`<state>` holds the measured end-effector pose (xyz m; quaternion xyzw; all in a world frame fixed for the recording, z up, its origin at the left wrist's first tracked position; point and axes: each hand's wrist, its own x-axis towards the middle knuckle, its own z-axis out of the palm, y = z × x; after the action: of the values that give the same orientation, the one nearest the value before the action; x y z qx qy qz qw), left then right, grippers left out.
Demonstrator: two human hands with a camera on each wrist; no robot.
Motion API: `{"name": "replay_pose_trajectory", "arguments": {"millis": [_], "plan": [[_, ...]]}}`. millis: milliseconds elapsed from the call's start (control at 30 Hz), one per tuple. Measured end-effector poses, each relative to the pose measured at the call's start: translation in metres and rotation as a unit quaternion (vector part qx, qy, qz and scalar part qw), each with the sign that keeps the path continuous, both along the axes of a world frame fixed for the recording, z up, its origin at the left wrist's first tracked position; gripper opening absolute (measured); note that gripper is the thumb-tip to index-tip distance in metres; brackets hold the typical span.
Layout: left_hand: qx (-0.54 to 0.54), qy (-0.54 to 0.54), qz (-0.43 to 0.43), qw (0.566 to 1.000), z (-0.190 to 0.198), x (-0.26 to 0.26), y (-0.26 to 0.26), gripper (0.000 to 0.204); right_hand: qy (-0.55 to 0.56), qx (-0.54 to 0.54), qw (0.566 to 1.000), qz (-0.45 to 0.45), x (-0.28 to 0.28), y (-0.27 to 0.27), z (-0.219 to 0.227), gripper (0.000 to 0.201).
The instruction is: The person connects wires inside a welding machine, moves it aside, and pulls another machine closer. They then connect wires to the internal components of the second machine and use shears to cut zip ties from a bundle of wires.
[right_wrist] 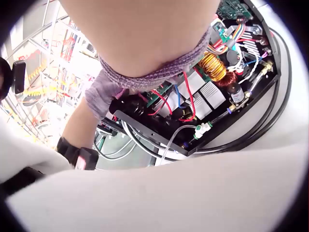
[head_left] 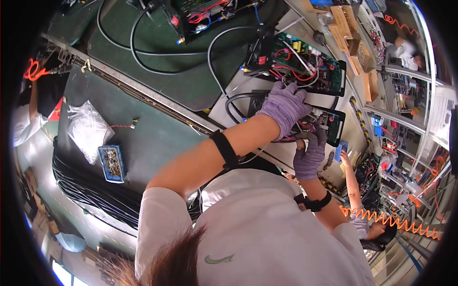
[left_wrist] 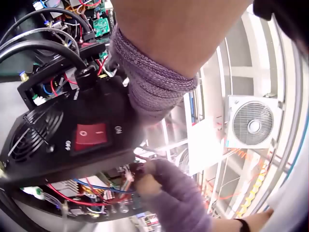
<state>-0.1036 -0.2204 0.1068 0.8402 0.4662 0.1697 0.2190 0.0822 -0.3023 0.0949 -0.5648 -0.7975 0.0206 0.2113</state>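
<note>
Both hands wear purple knit gloves and work at an open black electronics unit (head_left: pixel 337 125) with wires and boards inside. My left hand (head_left: pixel 286 107) reaches over this unit with its fingers bent down; its fingertips are hidden, and I cannot tell what they hold. My right hand (head_left: pixel 309 155) is at the near side, thumb and fingers pinched at the wires (left_wrist: pixel 126 180) inside. In the left wrist view, a black panel with a red rocker switch (left_wrist: pixel 91 135) and a fan grille stands close by. The right wrist view shows a copper coil (right_wrist: pixel 213 66) and red wires (right_wrist: pixel 191 99) in an open chassis.
A second open unit (head_left: pixel 329 78) lies just beyond, with thick black cables (head_left: pixel 217 78) looping leftward. On the green table are a plastic bag (head_left: pixel 88 131) and a blue bin of small parts (head_left: pixel 112 164). Another person's arm (head_left: pixel 350 178) reaches in at right.
</note>
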Motion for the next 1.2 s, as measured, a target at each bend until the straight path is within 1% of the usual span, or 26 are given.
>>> {"name": "replay_pose_trajectory", "arguments": {"millis": [100,133,233,333,433,467,500,533,567,600,667,700,733,767,800,833,867,900,933,967,1000,1100,1133,1200], "plan": [[-0.015,0.102,-0.033,0.994,0.008,0.018,0.011,0.031,0.052,-0.014,0.997,-0.047,0.007,-0.003,-0.003,0.021],[-0.015,0.112,-0.052,0.992,0.012,0.020,0.013,0.030,-0.020,0.027,0.999,0.017,0.011,0.001,0.000,0.029],[0.024,0.208,-0.110,0.972,0.019,0.030,0.018,0.025,0.070,-0.022,0.997,0.007,0.014,-0.003,-0.008,0.031],[0.087,0.183,-0.118,0.972,0.005,0.023,0.016,0.021,0.139,-0.039,0.989,-0.001,0.020,-0.007,-0.019,0.035],[0.095,0.057,-0.159,0.981,-0.005,0.009,0.027,0.022,0.239,-0.063,0.969,-0.008,0.024,-0.013,-0.028,0.039],[0.086,0.047,-0.174,0.980,-0.006,0.008,0.027,0.027,0.240,-0.050,0.969,-0.011,0.024,-0.013,-0.028,0.040],[0.064,0.014,-0.176,0.982,-0.002,0.006,0.028,0.025,0.241,-0.037,0.970,-0.014,0.024,-0.013,-0.026,0.040],[0.041,-0.018,-0.178,0.983,0.002,0.004,0.029,0.024,0.201,0.003,0.979,-0.020,0.023,-0.012,-0.023,0.039],[0.018,-0.051,-0.178,0.983,0.006,0.000,0.031,0.023,0.177,0.015,0.984,-0.007,0.021,-0.009,-0.017,0.038],[-0.068,-0.176,-0.170,0.967,0.013,-0.006,0.033,0.021,0.153,0.027,0.988,0.006,0.020,-0.005,-0.011,0.036],[-0.093,-0.216,-0.150,0.960,-0.006,-0.008,0.041,0.018,0.139,-0.003,0.988,0.071,0.015,0.009,0.002,0.032],[-0.107,-0.236,-0.139,0.956,-0.013,-0.008,0.041,0.017,0.157,-0.024,0.985,0.061,0.015,0.013,-0.003,0.030],[-0.171,-0.191,-0.115,0.960,-0.021,-0.006,0.037,0.017,0.175,-0.046,0.982,0.052,0.016,0.016,-0.012,0.027],[-0.139,-0.169,-0.115,0.969,-0.029,-0.006,0.035,0.017,0.193,-0.068,0.978,0.044,0.016,0.021,-0.018,0.025],[-0.107,-0.147,-0.115,0.977,-0.029,-0.008,0.032,0.018,0.171,-0.030,0.984,0.048,0.013,0.027,-0.020,0.022],[-0.075,-0.125,-0.115,0.983,-0.025,-0.010,0.027,0.019,0.118,0.005,0.993,0.027,0.005,0.031,-0.012,0.022],[-0.040,-0.166,-0.112,0.979,-0.020,-0.017,0.023,0.019,0.065,0.039,0.997,0.005,-0.005,0.036,0.002,0.023],[-0.064,-0.147,-0.091,0.983,-0.011,-0.018,0.020,0.019,0.011,0.074,0.997,-0.017,-0.014,0.038,0.012,0.023],[-0.090,-0.129,-0.070,0.985,-0.002,-0.018,0.016,0.019,0.003,0.081,0.996,-0.027,-0.017,0.038,0.014,0.029],[-0.114,-0.111,-0.049,0.986,0.002,-0.016,0.014,0.019,-0.001,0.076,0.997,-0.022,-0.017,0.038,0.012,0.030],[-0.078,-0.070,-0.066,0.992,-0.004,-0.013,0.015,0.020,-0.007,0.071,0.997,-0.017,-0.016,0.038,0.009,0.031],[-0.046,-0.029,-0.041,0.998,-0.014,-0.004,0.014,0.026,-0.009,0.057,0.998,0.016,-0.011,0.042,0.004,0.034],[-0.049,-0.044,-0.042,0.997,-0.015,-0.004,0.015,0.025,-0.007,0.053,0.998,0.031,-0.011,0.043,0.002,0.035],[-0.056,-0.073,-0.043,0.995,-0.016,-0.008,0.014,0.024,-0.004,0.054,0.998,0.032,-0.011,0.040,-0.002,0.035]]}}
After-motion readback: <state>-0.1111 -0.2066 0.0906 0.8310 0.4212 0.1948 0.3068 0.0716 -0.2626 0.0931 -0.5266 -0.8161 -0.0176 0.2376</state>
